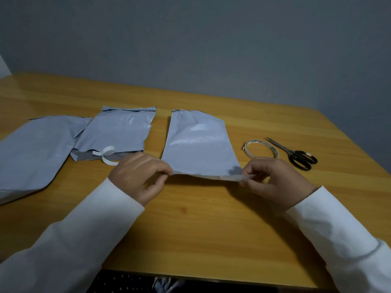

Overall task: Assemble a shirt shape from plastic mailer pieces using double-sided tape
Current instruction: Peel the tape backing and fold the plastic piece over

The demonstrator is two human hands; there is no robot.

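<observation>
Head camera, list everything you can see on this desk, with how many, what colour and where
mailer pieces: three, pale grey-blue; one at the left edge, one beside it partly overlapping it, one in the middle, its near edge lifted
backing strip: one, white, curled at the near end of the second piece
tape roll: one, off-white, right of the middle piece
scissors: one pair, black handles, right of the tape roll
table: one, yellowish wood, under everything
wall: grey, behind the table
sleeves: two, white, on the left arm and right arm
hands: two; left hand and right hand each pinch a near corner of the middle piece
</observation>
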